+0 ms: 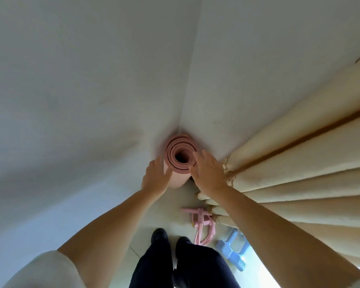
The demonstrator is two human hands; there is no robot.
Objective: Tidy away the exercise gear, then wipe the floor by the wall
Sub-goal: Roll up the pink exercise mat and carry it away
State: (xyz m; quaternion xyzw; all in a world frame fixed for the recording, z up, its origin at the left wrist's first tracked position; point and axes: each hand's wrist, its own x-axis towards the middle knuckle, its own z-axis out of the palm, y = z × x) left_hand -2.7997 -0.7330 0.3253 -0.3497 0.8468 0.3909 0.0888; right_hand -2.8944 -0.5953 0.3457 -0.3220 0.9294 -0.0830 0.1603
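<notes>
A rolled pink exercise mat [180,150] stands upright on end in the corner where two white walls meet; I look down into its spiral top. My left hand [155,176] presses flat against the roll's left side. My right hand [208,173] rests on its right side with fingers spread near the top rim. On the floor behind, a pink pedal resistance band [202,223] lies by the curtain hem, and a blue pedal exerciser [232,249] lies to its right.
Cream curtains [299,163] hang along the right wall, their hem touching the floor beside the mat. White walls [81,90] close in on the left and ahead. My dark-trousered legs and shoes [168,240] stand on the pale floor just behind the mat.
</notes>
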